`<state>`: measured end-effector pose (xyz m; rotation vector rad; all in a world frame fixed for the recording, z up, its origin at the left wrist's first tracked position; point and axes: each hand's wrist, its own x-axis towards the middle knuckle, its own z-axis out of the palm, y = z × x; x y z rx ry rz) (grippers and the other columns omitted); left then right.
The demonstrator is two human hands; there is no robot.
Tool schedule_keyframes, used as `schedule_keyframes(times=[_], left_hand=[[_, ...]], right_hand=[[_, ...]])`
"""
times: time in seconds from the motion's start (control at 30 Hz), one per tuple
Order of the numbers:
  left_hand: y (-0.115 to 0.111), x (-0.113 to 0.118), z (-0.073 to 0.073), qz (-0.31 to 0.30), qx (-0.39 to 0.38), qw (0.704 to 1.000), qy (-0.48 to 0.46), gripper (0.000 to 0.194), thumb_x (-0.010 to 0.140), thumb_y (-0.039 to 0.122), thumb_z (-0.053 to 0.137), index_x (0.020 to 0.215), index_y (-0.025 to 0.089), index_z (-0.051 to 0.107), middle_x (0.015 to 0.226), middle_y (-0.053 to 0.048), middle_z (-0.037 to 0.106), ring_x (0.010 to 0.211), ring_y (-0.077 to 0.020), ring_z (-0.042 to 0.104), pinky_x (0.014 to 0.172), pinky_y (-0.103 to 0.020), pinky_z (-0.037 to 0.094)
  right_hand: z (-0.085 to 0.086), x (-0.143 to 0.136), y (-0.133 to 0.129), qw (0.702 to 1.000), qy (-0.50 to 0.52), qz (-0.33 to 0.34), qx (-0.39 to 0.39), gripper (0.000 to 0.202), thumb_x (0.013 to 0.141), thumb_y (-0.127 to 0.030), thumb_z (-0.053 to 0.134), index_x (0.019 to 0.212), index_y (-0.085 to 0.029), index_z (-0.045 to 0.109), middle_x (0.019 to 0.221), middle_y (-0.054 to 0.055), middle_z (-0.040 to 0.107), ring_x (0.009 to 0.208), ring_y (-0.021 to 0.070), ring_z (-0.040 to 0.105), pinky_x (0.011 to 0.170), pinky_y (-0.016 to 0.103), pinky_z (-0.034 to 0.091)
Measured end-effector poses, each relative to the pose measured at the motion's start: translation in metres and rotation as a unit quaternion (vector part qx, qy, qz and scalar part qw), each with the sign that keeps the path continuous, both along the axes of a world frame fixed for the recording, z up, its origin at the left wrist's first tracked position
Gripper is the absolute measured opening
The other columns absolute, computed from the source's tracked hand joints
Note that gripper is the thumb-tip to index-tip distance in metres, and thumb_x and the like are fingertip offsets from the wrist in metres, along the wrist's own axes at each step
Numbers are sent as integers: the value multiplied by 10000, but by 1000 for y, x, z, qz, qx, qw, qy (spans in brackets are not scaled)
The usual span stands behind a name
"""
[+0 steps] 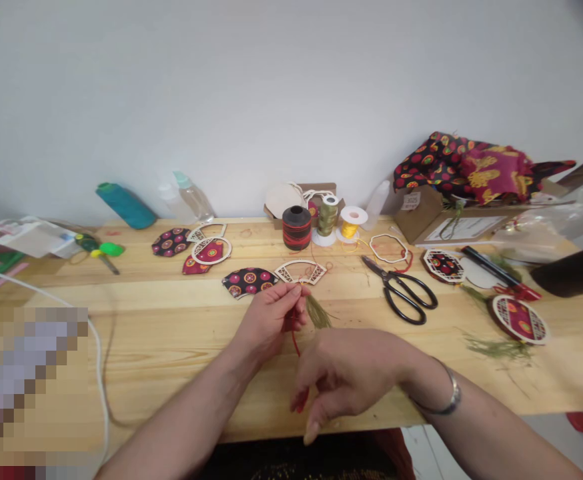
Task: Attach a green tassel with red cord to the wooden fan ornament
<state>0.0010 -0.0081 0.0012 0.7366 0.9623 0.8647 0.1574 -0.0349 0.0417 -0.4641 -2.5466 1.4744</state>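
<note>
My left hand [274,319] pinches the top of a green thread tassel [319,312] between thumb and fingers, above the table's middle. A thin red cord [296,343] runs down from that pinch toward my right hand [344,377]. The right hand is bent down at the wrist, its fingers curled on the cord and its thumb pointing down. Part of the cord is hidden behind this hand. Just beyond the left hand lie a fan-shaped wooden frame [316,272] and a dark patterned fabric piece [248,283].
Black-handled scissors [405,293] lie to the right, near finished fabric ornaments [519,320]. Thread spools [296,230] and bottles [194,200] stand along the wall. A cardboard box [451,223] with patterned cloth sits back right. A white cable [99,373] crosses the left side.
</note>
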Motion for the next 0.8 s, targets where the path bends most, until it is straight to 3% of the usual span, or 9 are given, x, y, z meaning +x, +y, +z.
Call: schedule_keyframes(times=[0.07, 0.13, 0.2, 0.27, 0.37, 0.5, 0.8], left_hand=[[0, 1, 1, -1, 3, 1000, -3, 239, 697, 332, 735, 775, 116, 667, 544, 44, 507, 394, -14, 340, 400, -164, 190], [-1, 1, 2, -2, 14, 1000, -3, 235, 694, 332, 738, 753, 114, 670, 536, 45, 500, 392, -7, 280, 401, -176, 145], [-1, 2, 2, -9, 28, 1000, 8, 235, 699, 341, 731, 722, 115, 671, 532, 40, 493, 405, -16, 282, 406, -187, 145], [-2, 3, 2, -27, 33, 999, 20, 235, 710, 348, 716, 719, 117, 673, 537, 39, 484, 414, -22, 286, 409, -193, 144], [-2, 2, 2, -58, 27, 998, 21, 234, 725, 355, 697, 689, 129, 651, 534, 42, 473, 414, -25, 275, 410, -196, 138], [-3, 3, 2, -66, 11, 998, 19, 230, 722, 350, 696, 686, 131, 636, 535, 38, 481, 414, -25, 274, 414, -196, 121], [0, 0, 7, -70, -31, 996, -43, 236, 772, 341, 578, 716, 126, 656, 597, -14, 526, 431, -38, 266, 416, -208, 107]], right_hand=[[3, 10, 7, 997, 47, -54, -39, 196, 845, -306, 614, 750, -159, 702, 583, -31, 609, 497, 56, 484, 500, 183, 376], [2, 17, 17, 977, 87, -188, -45, 285, 878, -322, 565, 676, -159, 682, 519, -43, 544, 462, 51, 433, 472, 187, 355], [-5, 21, 27, 928, 125, -351, -6, 189, 863, -271, 578, 756, -166, 694, 604, -29, 596, 511, 59, 464, 504, 196, 382], [-13, 21, 36, 887, 140, -439, 39, 150, 809, -193, 626, 942, -177, 692, 806, 9, 668, 607, 76, 522, 571, 218, 431], [-23, 20, 43, 907, 144, -393, 53, 327, 768, -145, 657, 1090, -200, 659, 1046, 55, 658, 780, 110, 590, 670, 255, 486], [-24, 20, 42, 939, 152, -306, 44, 243, 798, -113, 629, 1010, -209, 699, 1124, 63, 625, 1026, 147, 591, 892, 324, 477], [-27, 20, 45, 940, 162, -301, 4, 210, 808, -132, 631, 992, -207, 699, 975, 44, 674, 891, 135, 630, 842, 330, 505]])
